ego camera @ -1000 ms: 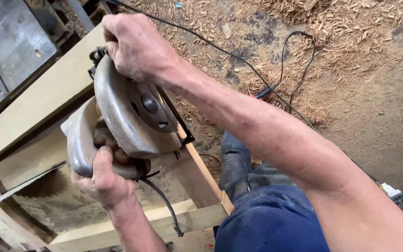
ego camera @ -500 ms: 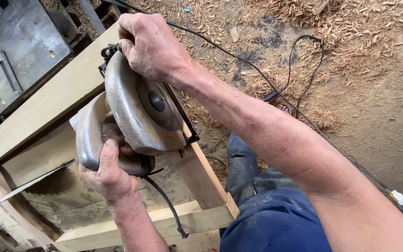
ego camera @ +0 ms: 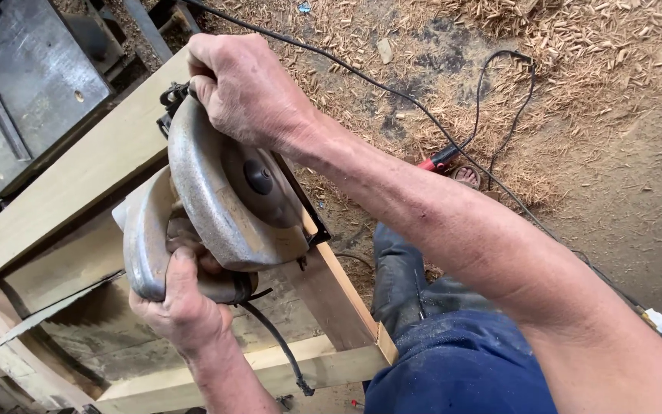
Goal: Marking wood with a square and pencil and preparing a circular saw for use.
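A worn grey metal circular saw (ego camera: 216, 207) rests on a pale wooden frame (ego camera: 78, 184). My right hand (ego camera: 243, 88) is closed over the saw's front knob at the top. Gripping the rear handle from below is my left hand (ego camera: 181, 307), its fingers wrapped around it. The saw's black cord (ego camera: 273, 345) hangs down from the handle. The blade is hidden under the round guard. The frame's right-hand rail (ego camera: 339, 307) runs beneath the saw's base plate.
Wood shavings (ego camera: 576, 46) cover the dirt floor at the upper right. A black cable (ego camera: 392, 96) crosses the floor toward a red plug (ego camera: 438, 161). A grey metal machine top (ego camera: 17, 100) stands at the upper left. My blue trouser leg (ego camera: 453, 360) is beside the frame.
The saw and both hands have shifted slightly along the frame rail, and the view has drifted a little. Both grips are unchanged.
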